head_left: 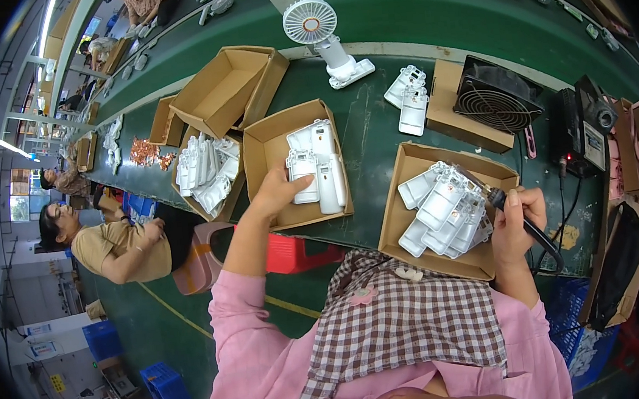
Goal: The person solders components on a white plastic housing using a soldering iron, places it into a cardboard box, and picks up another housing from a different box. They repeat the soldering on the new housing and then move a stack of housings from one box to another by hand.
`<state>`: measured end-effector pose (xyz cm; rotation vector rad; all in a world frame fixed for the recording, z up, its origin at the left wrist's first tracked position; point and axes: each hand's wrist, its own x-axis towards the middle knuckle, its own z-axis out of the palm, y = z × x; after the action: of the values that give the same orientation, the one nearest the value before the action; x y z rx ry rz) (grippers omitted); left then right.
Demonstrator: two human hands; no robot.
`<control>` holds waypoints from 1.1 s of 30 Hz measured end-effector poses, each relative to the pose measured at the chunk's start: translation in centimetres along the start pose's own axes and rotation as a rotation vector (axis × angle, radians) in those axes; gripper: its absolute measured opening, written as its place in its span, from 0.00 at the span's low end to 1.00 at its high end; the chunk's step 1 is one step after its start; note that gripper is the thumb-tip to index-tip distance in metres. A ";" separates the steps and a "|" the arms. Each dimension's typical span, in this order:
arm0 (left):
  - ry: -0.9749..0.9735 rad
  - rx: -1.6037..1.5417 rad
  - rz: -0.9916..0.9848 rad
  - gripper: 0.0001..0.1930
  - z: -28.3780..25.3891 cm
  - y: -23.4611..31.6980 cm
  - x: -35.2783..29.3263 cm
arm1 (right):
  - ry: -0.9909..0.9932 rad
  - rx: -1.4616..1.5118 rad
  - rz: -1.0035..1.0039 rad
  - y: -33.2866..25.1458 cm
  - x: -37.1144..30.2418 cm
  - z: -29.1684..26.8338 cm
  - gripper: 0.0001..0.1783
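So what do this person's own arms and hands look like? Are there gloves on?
No gloves: the left hand and right hand are both bare, with no watch or bracelet that I can see. Pink sleeves cover the upper arms and stop short of the wrists.

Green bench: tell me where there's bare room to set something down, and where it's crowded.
Bare: the strip of green bench between the middle box and the right-hand box, below the white fan. Crowded: the left, with stacked boxes and coppery pieces; the right, with a black fan and black device.
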<state>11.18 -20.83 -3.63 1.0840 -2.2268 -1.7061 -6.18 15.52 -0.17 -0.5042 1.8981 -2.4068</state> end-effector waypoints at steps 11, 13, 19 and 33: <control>-0.208 0.753 0.349 0.29 -2.2 4.1 4.1 | 0.003 -0.007 0.007 -0.1 0.1 0.1 0.09; -0.234 0.775 0.356 0.30 -2.1 3.7 4.2 | 0.019 0.009 0.023 0.0 0.0 -0.1 0.09; 0.047 0.815 0.320 0.24 -1.3 5.9 1.2 | 0.030 -0.006 -0.012 0.0 0.1 0.5 0.10; 0.378 -0.014 0.329 0.22 -1.3 4.6 -1.2 | 0.013 0.037 -0.025 0.0 0.1 0.3 0.09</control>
<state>10.58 -20.68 1.24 0.8866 -2.0135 -1.2637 -6.20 15.19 -0.12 -0.5147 1.8600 -2.4621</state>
